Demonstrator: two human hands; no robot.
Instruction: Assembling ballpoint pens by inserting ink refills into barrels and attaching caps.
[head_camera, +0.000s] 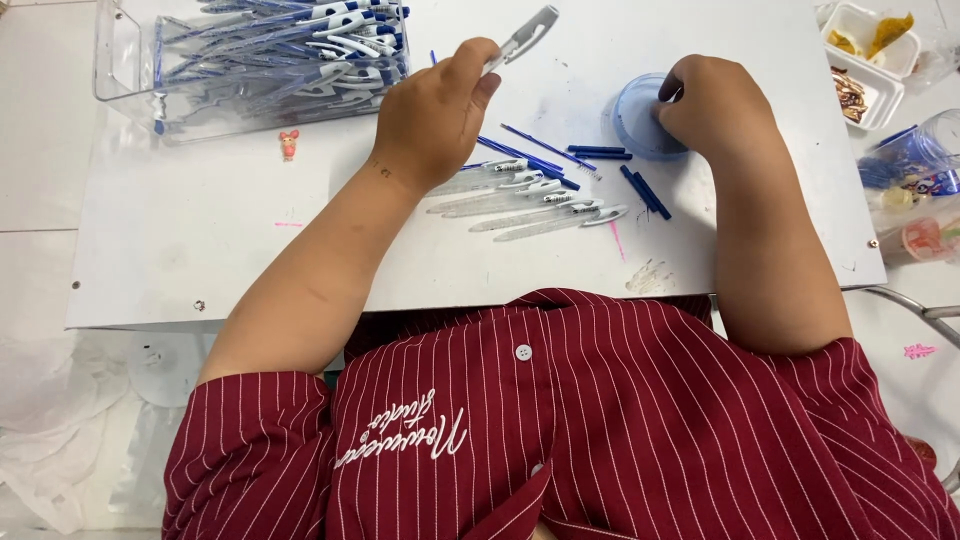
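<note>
Slim clear plastic pen barrel

— What is the person wearing?
— A dark red shirt with thin white stripes and short sleeves.
— Any details?
— A white button below the collar; white stitched lettering left of it.

A white board carries a clear bin at its far-left corner, pen barrels mid-board, a blue dish toward the right edge.
</note>
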